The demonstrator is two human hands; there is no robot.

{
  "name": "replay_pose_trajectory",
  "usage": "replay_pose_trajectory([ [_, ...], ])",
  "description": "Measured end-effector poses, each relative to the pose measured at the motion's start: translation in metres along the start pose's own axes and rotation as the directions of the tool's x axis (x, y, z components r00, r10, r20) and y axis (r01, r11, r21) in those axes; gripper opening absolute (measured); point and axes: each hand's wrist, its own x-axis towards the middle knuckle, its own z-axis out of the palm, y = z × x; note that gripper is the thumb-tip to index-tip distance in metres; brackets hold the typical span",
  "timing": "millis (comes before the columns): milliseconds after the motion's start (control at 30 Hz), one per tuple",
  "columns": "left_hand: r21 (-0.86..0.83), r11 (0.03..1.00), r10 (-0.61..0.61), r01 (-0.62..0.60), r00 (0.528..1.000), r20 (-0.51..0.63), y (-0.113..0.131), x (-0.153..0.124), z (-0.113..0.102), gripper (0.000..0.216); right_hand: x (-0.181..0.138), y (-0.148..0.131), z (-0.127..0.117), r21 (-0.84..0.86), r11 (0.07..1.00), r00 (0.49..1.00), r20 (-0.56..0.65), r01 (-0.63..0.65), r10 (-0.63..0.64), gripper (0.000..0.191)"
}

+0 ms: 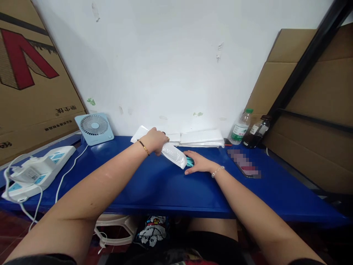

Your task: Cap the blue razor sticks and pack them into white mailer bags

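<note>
My left hand (156, 141) is closed over a white plastic packet (174, 154) that slants across the middle of the blue table (154, 187). The packet's shiny surface shows between my two hands. At its right end, a teal item (190, 161) with dark lines shows only in part, so its kind is unclear. My right hand (200, 162) curves around that teal item, thumb below and fingers above. Further white packets (202, 137) lie flat along the wall, just behind my hands.
On the left stand a light blue fan (95, 127) and a white power strip (41, 171) with plugs and cables. A clear bottle (240, 129), a dark bottle (256, 134) and a phone (244, 163) are on the right. Cardboard (311, 110) flanks the table; a stool (118, 230) is below.
</note>
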Motion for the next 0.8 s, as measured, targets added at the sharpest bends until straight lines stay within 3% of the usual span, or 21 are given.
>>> replay_pose_trajectory([
  [133, 0.045, 0.999, -0.029, 0.03, 0.999, -0.034, -0.005, -0.004, -0.01, 0.057, 0.006, -0.007, 0.008, -0.022, 1.0, 0.995, -0.101, 0.02, -0.022, 0.068],
  [267, 0.045, 0.994, -0.097, 0.1, 0.993, -0.069, -0.013, -0.016, -0.019, 0.051, 0.007, -0.009, 0.009, -0.049, 0.997, 0.99, -0.124, 0.065, -0.071, 0.044],
  [500, -0.047, 0.958, -0.285, 0.284, 0.958, -0.021, -0.063, -0.041, -0.024, 0.054, 0.008, -0.003, 0.009, -0.052, 0.997, 0.992, -0.107, 0.064, -0.07, 0.044],
  [600, -0.118, 0.931, -0.339, 0.345, 0.938, 0.069, -0.091, -0.048, -0.001, 0.067, 0.007, -0.003, 0.008, -0.051, 0.995, 0.992, -0.09, 0.081, -0.085, 0.044],
  [700, -0.276, 0.884, -0.344, 0.377, 0.925, 0.16, -0.11, -0.051, 0.046, 0.077, 0.006, -0.005, 0.007, -0.058, 0.992, 0.992, -0.061, 0.111, -0.115, 0.044],
  [800, -0.403, 0.835, -0.287, 0.375, 0.921, 0.263, -0.113, -0.051, 0.097, 0.087, 0.004, -0.012, 0.007, -0.057, 0.991, 0.992, -0.022, 0.12, -0.121, 0.045],
])
